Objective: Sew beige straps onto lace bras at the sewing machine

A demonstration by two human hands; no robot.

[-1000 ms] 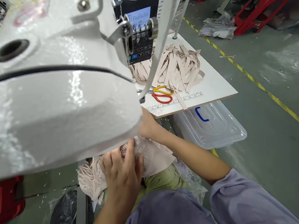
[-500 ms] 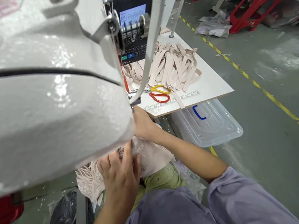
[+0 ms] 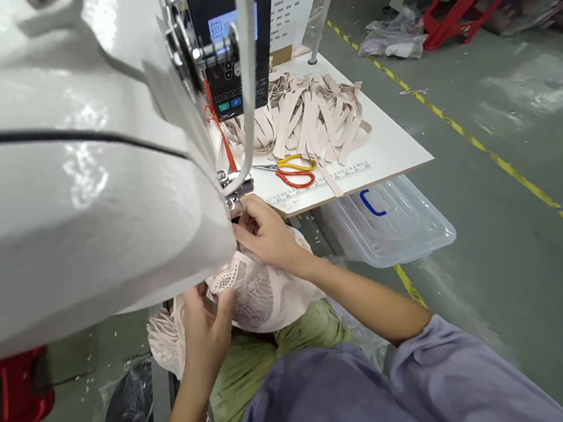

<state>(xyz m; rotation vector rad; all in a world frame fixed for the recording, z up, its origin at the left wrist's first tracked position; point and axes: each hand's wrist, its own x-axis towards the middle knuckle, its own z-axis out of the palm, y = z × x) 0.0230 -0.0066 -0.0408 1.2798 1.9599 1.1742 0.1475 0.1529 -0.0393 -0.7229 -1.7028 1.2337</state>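
Observation:
A pale pink lace bra [image 3: 257, 296] drapes from under the sewing machine head [image 3: 95, 205] onto the lap. My left hand [image 3: 206, 330] is closed at the lace edge, thumb on top and the other fingers partly hidden behind the lace and machine head. Just below the machine's needle end, my right hand [image 3: 269, 233] is closed with curled fingers on the upper part of the bra. Its fingertips come close to the metal parts there. The stitching spot itself is hidden behind the machine head. More gathered lace [image 3: 167, 340] hangs to the left of my left hand.
Cut pale pink strips [image 3: 316, 117] lie heaped on the white table [image 3: 393, 149]. Thread snips [image 3: 295, 172] with yellow and red handles rest near a printed ruler. A control panel [image 3: 228, 51] stands behind the machine. Under the table edge is a clear lidded box [image 3: 391, 222].
My left hand has drawn down and left, from lying over the lace to gripping its edge. My right hand's fingers have come into sight beside the machine head. More lace cup shows.

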